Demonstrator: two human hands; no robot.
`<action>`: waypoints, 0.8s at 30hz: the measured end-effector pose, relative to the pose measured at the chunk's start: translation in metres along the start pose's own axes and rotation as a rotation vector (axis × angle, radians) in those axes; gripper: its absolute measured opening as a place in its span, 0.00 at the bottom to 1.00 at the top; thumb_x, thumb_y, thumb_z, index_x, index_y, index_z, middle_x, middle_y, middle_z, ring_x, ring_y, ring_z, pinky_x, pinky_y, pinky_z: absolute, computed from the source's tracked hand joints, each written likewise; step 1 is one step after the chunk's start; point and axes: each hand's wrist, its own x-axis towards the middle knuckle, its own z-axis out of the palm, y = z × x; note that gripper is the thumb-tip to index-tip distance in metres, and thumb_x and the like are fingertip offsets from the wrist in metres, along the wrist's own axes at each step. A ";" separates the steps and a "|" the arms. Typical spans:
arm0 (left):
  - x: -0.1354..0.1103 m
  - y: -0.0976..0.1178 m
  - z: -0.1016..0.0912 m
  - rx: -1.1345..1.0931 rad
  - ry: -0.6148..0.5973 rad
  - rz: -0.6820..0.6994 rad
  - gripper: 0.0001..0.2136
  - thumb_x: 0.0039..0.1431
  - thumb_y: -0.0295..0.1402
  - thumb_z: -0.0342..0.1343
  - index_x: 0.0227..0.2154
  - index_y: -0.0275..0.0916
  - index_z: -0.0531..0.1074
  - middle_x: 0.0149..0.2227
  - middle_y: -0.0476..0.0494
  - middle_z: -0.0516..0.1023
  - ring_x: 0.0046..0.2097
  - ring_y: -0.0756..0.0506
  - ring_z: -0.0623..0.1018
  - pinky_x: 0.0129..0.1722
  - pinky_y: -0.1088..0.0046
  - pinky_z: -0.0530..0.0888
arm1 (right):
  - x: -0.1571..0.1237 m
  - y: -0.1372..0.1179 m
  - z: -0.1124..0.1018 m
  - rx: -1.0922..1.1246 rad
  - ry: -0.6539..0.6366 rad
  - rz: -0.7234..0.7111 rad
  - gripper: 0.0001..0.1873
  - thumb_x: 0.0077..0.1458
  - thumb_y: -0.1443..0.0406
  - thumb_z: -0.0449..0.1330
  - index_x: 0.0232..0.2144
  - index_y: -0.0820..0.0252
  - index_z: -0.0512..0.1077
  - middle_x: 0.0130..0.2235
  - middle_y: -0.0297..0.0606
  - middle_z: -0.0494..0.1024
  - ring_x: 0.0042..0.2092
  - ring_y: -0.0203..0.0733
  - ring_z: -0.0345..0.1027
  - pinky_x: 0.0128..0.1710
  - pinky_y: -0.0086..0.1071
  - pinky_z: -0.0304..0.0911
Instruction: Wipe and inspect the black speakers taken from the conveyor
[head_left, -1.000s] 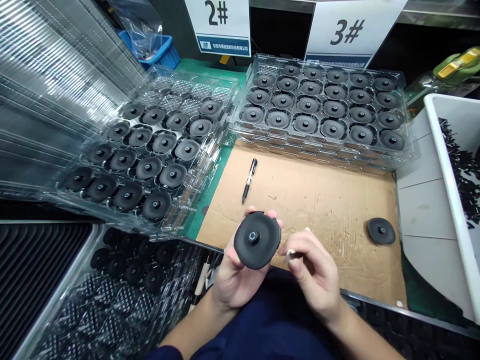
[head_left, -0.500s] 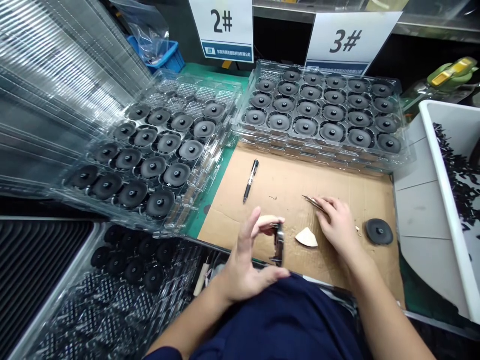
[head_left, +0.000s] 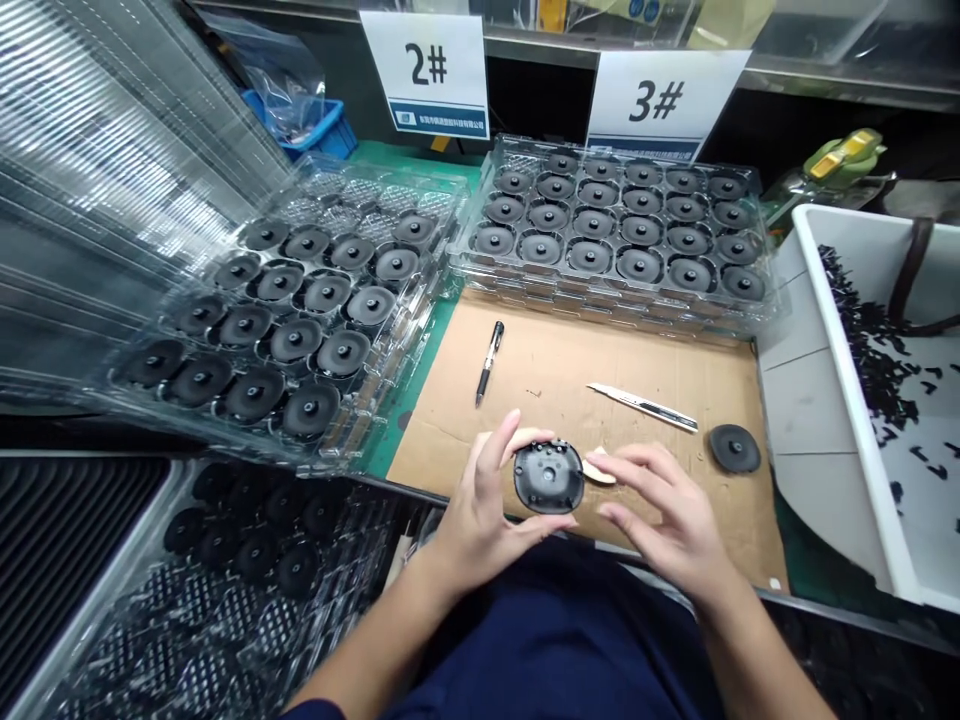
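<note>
In the head view my left hand grips a round black plastic cover by its edges, between the thumb below and the fingers above. The cover's inner side, with small posts along its rim, faces me. My right hand is close to the cover's right side, thumb and fingers apart. Its fingertips partly hide a cream wedge-shaped piece; whether they touch it I cannot tell. A craft knife lies on the cardboard beyond that hand. Another black cover rests at the cardboard's right side.
Two clear trays of black covers stand behind, one left and one at the back. A pen lies on the cardboard. At right is a white bin with small black scraps. Another clear tray sits lower left.
My right hand has let go of the craft knife, leaving it on the cardboard, and has moved left toward the cover. My left hand has turned the cover from edge-on to face me.
</note>
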 end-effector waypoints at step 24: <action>0.102 0.027 -0.129 0.623 -0.039 -0.032 0.09 0.57 0.35 0.52 0.37 0.49 0.76 0.39 0.52 0.81 0.40 0.48 0.80 0.42 0.81 0.74 | 0.144 0.085 0.078 0.606 -0.771 0.216 0.20 0.51 0.53 0.59 0.36 0.64 0.76 0.26 0.34 0.73 0.23 0.29 0.61 0.23 0.22 0.56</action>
